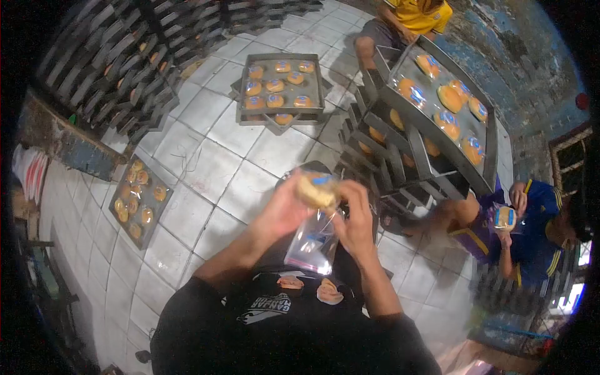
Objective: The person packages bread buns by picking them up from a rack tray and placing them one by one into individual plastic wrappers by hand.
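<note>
Between my two hands is a round golden bun point(315, 191) in a clear plastic bag with blue print. My left hand point(281, 206) is closed around the bun's left side. On the other side, the fingers of my right hand point(356, 215) are bent and pinch the bag near the bun's right edge; motion blurs the fingertips a little. Just below the hands, a stack of clear plastic bags point(310, 247) with blue print lies on my lap.
A tray of wrapped buns point(280, 117) stands ahead on the tiled floor; another tray point(145, 230) lies left. Stacked trays point(437, 159) rise at right. Dark racks point(112, 62) line the left. One person in yellow point(428, 19) sits behind; another in blue point(540, 215) holds a wrapped bun.
</note>
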Action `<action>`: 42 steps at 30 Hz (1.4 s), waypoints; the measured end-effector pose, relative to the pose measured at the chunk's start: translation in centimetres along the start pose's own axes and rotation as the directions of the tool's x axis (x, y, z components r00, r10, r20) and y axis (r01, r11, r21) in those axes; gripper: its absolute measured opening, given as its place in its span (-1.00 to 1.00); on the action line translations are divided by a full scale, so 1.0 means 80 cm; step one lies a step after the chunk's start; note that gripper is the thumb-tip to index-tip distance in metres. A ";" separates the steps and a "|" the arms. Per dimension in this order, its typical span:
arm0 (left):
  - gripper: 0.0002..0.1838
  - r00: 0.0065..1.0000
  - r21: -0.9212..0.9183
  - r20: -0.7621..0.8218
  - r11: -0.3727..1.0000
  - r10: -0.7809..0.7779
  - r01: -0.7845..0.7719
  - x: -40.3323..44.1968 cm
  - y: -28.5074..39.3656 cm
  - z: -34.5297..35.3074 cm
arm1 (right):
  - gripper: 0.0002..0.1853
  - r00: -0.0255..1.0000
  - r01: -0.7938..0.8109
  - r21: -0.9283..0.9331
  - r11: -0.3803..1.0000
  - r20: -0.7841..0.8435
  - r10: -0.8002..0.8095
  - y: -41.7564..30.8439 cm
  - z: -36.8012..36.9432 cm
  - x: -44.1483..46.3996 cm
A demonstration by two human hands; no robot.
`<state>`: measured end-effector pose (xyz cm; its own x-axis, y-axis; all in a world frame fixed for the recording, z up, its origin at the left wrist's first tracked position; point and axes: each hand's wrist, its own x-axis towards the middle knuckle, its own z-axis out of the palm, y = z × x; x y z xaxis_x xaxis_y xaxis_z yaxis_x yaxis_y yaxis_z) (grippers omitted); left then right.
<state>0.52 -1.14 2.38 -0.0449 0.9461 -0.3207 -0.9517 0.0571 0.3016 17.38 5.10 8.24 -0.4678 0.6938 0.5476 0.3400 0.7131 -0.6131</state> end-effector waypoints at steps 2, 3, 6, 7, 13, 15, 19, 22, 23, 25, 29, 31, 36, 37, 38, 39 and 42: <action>-0.38 0.996 0.059 -0.063 0.996 -0.061 0.065 -0.011 -0.011 -0.018 | -0.77 0.967 0.188 0.072 0.979 0.160 -0.198 -0.016 -0.008 -0.013; -0.38 0.981 0.348 -0.154 0.936 0.118 -0.058 -0.007 0.000 -0.007 | -0.77 0.968 0.189 0.063 0.980 0.153 -0.197 -0.007 -0.003 -0.016; -0.46 0.949 0.602 -0.074 0.773 0.307 -0.203 0.020 0.003 -0.020 | -0.79 0.940 -0.286 0.131 0.949 0.231 0.252 0.036 0.017 0.001; -0.53 0.959 0.604 0.010 0.763 0.282 -0.231 0.024 0.003 -0.028 | -0.79 0.944 -0.264 0.135 0.955 0.241 0.227 0.049 0.024 0.004; -0.67 0.817 0.744 0.110 0.499 0.566 -0.445 0.057 -0.006 -0.021 | -0.79 0.983 -0.151 0.114 0.982 0.120 0.137 0.056 0.036 0.014; -0.69 0.823 0.726 0.080 0.532 0.563 -0.435 0.061 -0.003 -0.019 | -0.79 0.975 -0.169 0.120 0.978 0.162 0.149 0.044 0.022 0.023; -0.69 0.849 0.585 0.008 0.686 0.528 -0.433 0.041 0.007 0.022 | -0.77 0.970 -0.227 0.163 0.960 0.128 0.208 0.033 0.018 0.046; -0.70 0.679 0.840 -0.004 0.371 0.734 -0.396 0.069 0.029 -0.012 | -0.73 0.748 -0.664 0.412 0.625 0.369 0.551 0.098 0.013 0.052; -0.70 0.682 0.844 -0.009 0.371 0.731 -0.387 0.058 0.027 -0.013 | -0.73 0.693 -0.719 0.498 0.484 0.461 0.555 0.104 0.009 0.055; -0.70 0.574 0.905 0.221 0.054 0.788 -0.422 0.026 0.021 -0.011 | -0.77 0.662 -0.740 0.559 0.373 0.507 0.552 0.095 0.010 0.023; -0.77 0.836 0.895 -0.022 0.384 0.548 -0.228 0.009 -0.016 -0.124 | -0.80 0.379 -0.888 0.459 0.009 0.721 0.580 0.127 0.045 -0.100; -0.80 0.852 0.830 -0.114 0.520 0.511 -0.201 0.009 -0.015 -0.109 | -0.81 0.358 -0.893 0.450 -0.005 0.718 0.597 0.094 0.050 -0.104; -0.78 0.876 0.784 0.137 0.490 0.462 -0.381 0.028 -0.012 -0.039 | -0.65 0.635 -0.698 0.672 0.249 0.419 0.649 0.044 0.016 -0.061; -0.77 0.838 0.756 0.244 0.445 0.487 -0.479 0.029 -0.015 -0.019 | -0.60 0.710 -0.665 0.619 0.418 0.349 0.611 0.031 -0.002 -0.042; -0.80 0.850 0.714 0.203 0.521 0.486 -0.468 0.028 -0.016 0.008 | -0.53 0.891 -0.444 0.420 0.792 0.116 0.438 0.030 -0.028 -0.017; -0.80 0.855 0.717 0.221 0.516 0.469 -0.469 0.031 -0.014 0.018 | -0.47 0.986 -0.157 0.097 0.983 -0.034 0.161 0.036 -0.060 0.014; -0.52 0.874 0.744 0.171 0.522 0.455 -0.418 0.037 -0.016 0.015 | -0.50 0.880 0.159 -0.346 0.925 -0.375 -0.291 0.057 -0.133 0.122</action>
<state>1.99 1.99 2.11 -0.4207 0.9071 0.0106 -0.2525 -0.1283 0.9590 23.08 16.22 16.83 -0.2052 0.4406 0.8739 0.5226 0.8043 -0.2828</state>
